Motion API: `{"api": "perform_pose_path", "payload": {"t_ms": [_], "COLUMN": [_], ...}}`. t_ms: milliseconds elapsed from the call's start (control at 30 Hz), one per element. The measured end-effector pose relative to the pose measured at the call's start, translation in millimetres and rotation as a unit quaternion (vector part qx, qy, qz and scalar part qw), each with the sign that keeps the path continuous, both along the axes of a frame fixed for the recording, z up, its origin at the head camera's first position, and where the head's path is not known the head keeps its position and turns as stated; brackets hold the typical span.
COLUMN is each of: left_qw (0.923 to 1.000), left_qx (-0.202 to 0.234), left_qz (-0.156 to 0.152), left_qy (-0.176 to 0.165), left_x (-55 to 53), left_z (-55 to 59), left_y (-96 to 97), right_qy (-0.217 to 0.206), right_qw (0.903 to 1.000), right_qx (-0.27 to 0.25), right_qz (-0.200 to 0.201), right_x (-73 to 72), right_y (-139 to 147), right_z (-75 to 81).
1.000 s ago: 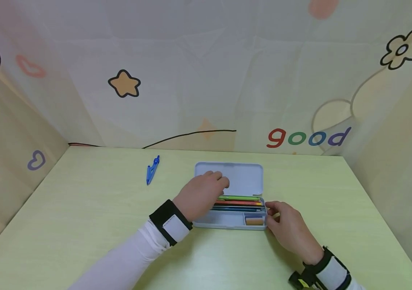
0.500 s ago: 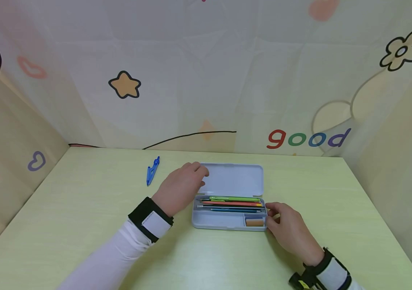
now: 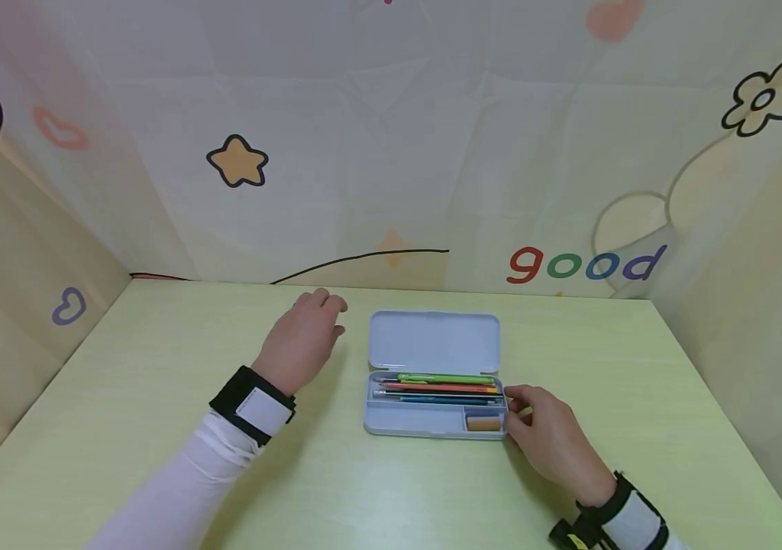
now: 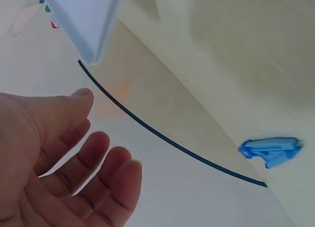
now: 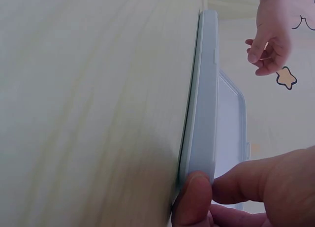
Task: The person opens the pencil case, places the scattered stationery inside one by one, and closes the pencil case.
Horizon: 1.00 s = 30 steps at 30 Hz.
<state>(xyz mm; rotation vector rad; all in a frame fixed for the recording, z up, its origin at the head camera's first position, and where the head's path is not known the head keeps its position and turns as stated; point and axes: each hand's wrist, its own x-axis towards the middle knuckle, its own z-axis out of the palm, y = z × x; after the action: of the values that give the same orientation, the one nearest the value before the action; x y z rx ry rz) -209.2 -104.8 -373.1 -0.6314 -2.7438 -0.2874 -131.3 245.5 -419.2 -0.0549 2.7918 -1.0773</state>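
A pale blue pencil case (image 3: 413,418) lies on the table with its lid (image 3: 434,341) folded back. In its long compartment are a green pen (image 3: 442,378) and several pencils (image 3: 432,398). A tan eraser (image 3: 483,423) fills the small front-right compartment. My right hand (image 3: 550,435) holds the case's right end between thumb and finger. To the left of the case, my left hand (image 3: 302,336) is raised with loosely bent fingers and nothing in them. A blue drawing compass (image 4: 270,149) shows in the left wrist view; in the head view my left hand covers nearly all of it.
The pale wooden table (image 3: 123,428) meets a printed cloth backdrop (image 3: 363,153) at the back and both sides. The backdrop bears a star, a flower and the word "good".
My left hand has moved left from over the pencil case to above the compass, uncovering the pencils and lid. My right hand has stayed at the case's right end.
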Motion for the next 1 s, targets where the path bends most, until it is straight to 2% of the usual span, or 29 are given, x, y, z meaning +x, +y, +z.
{"api": "perform_pose_path", "payload": {"t_ms": [200, 367, 700, 1000], "left_qw": [0.9984, 0.9944, 0.9768, 0.9623], "left_qx": [0.023, 0.046, 0.062, 0.064], "left_qz": [0.050, 0.090, 0.169, 0.199], "left_qy": [-0.009, -0.032, -0.116, -0.174], "left_x": [-11.2, -20.1, -38.9, -49.8], "left_z": [-11.1, -20.5, -32.7, -43.0], "left_y": [-19.1, -32.5, -45.6, -50.8], "right_qy": [-0.004, -0.001, 0.002, -0.002], "right_qw": [1.0000, 1.0000, 1.0000, 1.0000], "right_qx": [-0.004, -0.002, 0.001, -0.002], "right_qz": [-0.002, -0.002, 0.000, 0.000], "right_x": [0.2, 0.2, 0.5, 0.4], "right_y": [0.3, 0.3, 0.7, 0.4], "right_z": [-0.3, -0.7, -0.5, 0.2]}}
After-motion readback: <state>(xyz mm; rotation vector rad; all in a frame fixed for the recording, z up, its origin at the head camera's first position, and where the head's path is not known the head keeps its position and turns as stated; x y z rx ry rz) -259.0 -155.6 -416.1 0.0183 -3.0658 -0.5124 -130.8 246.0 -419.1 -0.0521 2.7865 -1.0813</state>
